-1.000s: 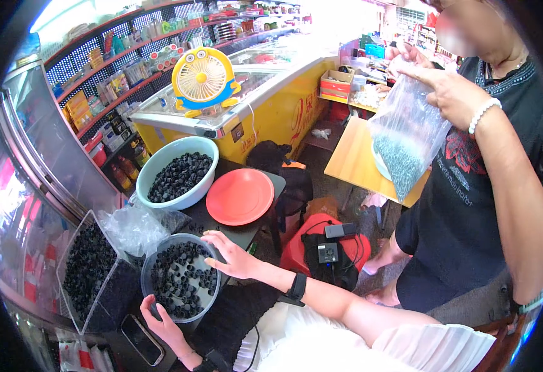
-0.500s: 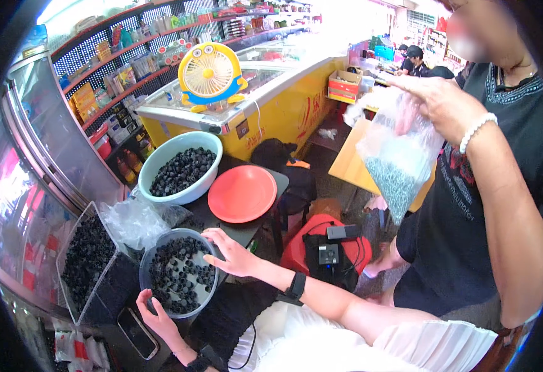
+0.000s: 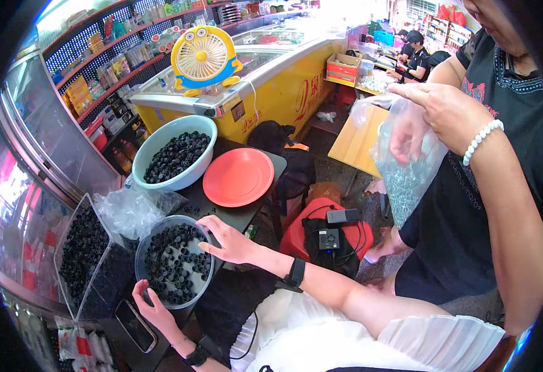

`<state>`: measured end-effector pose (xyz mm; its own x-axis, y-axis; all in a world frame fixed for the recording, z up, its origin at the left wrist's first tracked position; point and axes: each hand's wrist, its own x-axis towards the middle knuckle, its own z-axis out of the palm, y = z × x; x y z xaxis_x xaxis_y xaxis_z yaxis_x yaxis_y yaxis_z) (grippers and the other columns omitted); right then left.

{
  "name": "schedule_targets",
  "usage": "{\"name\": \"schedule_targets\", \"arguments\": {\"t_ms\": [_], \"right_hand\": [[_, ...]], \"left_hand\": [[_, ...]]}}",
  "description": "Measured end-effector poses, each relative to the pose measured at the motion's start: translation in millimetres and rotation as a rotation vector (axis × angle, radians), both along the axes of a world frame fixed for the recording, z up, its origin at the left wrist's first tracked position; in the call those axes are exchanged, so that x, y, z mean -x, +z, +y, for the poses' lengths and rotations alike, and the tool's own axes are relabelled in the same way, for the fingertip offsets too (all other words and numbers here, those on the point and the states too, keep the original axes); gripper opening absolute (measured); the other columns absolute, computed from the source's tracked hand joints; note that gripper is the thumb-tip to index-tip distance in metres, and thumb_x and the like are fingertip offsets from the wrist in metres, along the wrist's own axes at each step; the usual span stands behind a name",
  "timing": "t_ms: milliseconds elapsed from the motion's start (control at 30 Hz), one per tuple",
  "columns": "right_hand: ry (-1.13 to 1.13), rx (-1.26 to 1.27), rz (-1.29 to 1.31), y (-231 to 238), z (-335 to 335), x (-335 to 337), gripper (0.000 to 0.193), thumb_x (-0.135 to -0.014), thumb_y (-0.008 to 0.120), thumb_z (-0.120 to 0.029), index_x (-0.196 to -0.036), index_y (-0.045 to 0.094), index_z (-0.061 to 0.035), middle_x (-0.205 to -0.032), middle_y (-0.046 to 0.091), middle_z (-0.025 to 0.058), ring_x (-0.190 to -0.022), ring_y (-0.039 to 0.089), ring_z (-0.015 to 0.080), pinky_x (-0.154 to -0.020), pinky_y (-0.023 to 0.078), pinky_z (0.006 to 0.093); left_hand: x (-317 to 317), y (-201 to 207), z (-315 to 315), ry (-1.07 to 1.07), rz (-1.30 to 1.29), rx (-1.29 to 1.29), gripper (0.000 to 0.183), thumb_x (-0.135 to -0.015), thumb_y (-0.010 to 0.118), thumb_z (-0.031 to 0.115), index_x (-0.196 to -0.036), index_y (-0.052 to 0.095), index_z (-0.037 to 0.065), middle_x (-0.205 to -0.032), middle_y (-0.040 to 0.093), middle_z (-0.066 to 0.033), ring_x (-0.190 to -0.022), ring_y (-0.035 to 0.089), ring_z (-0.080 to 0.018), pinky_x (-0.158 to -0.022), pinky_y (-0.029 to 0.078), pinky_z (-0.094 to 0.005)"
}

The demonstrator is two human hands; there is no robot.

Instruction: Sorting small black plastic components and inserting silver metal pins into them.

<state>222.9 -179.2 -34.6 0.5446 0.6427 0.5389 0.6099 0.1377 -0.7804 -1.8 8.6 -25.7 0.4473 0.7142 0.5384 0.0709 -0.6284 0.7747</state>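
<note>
A round clear plastic tub stands in front of me, holding many small black cap-like pieces with its pale bottom showing between them. My left hand is at the tub's near left rim, thumb and fingers apart. On the opposite side, my right hand touches the right rim with spread fingers. Neither hand has a piece in it that I can see. To the right, another person's hand with a white bead bracelet holds up a clear plastic bag of thin silvery metal pieces, their other hand inside it.
Beyond the tub are a light blue basin of black pieces and a red plate. A clear bin, crumpled plastic bags and a phone lie to the left. A yellow fan stands on a freezer. A red stool carries black devices.
The view has shifted slightly, so the table things sit higher. The other person's inner hand is lower in the bag, which is further right. My hands stay at the tub.
</note>
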Motion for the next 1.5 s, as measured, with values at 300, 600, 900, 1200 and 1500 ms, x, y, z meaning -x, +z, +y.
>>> {"name": "schedule_targets", "arguments": {"t_ms": [300,600,900,1200,1500], "right_hand": [[-0.004,0.04,-0.006,1,-2,0,0.053,-0.096,0.067,-0.031,-0.136,0.046,-0.0032,-0.125,0.053,0.02,-0.112,0.06,0.0374,-0.098,0.049,0.045],[-0.004,0.05,-0.009,5,-4,0,0.051,-0.095,0.069,-0.025,-0.134,0.046,-0.0018,-0.124,0.054,0.0206,-0.114,0.059,0.0404,-0.097,0.049,0.0451],[-0.013,0.045,-0.088,5,-2,0,0.051,-0.095,0.068,-0.028,-0.134,0.048,-0.0012,-0.124,0.055,0.0213,-0.116,0.059,0.0404,-0.1,0.049,0.0461],[-0.037,0.073,-0.098,6,-2,5,0.049,-0.096,0.066,-0.025,-0.133,0.048,0.003,-0.127,0.055,0.024,-0.119,0.056,0.0424,-0.103,0.047,0.0464],[-0.072,0.081,-0.127,4,-3,4,0.049,-0.096,0.065,-0.025,-0.133,0.047,0.0023,-0.126,0.055,0.0259,-0.119,0.056,0.0437,-0.103,0.047,0.0481]], "left_hand": [[-2,5,-5,0.013,0.014,0.019,0.027,-0.1,0.054,0.006,-0.124,0.06,-0.004,-0.119,0.065,-0.0141,-0.113,0.062,-0.026,-0.105,0.045,-0.0383],[1,3,-4,0.052,0.099,0.018,0.027,-0.103,0.054,0.01,-0.125,0.06,-0.005,-0.121,0.066,-0.0139,-0.114,0.061,-0.0259,-0.105,0.044,-0.0377],[2,6,-5,0.061,0.091,0.034,0.027,-0.101,0.054,0.008,-0.124,0.059,-0.004,-0.12,0.064,-0.0147,-0.116,0.06,-0.0283,-0.107,0.043,-0.0397],[5,0,2,0.077,0.061,-0.053,0.035,-0.103,0.052,0.013,-0.133,0.054,-0.005,-0.144,0.056,-0.018,-0.131,0.053,-0.0311,-0.116,0.038,-0.0432],[0,-8,2,0.016,0.044,0.085,0.046,-0.105,0.053,0.014,-0.147,0.045,-0.003,-0.153,0.048,-0.0192,-0.138,0.049,-0.0311,-0.12,0.034,-0.0425]]}}
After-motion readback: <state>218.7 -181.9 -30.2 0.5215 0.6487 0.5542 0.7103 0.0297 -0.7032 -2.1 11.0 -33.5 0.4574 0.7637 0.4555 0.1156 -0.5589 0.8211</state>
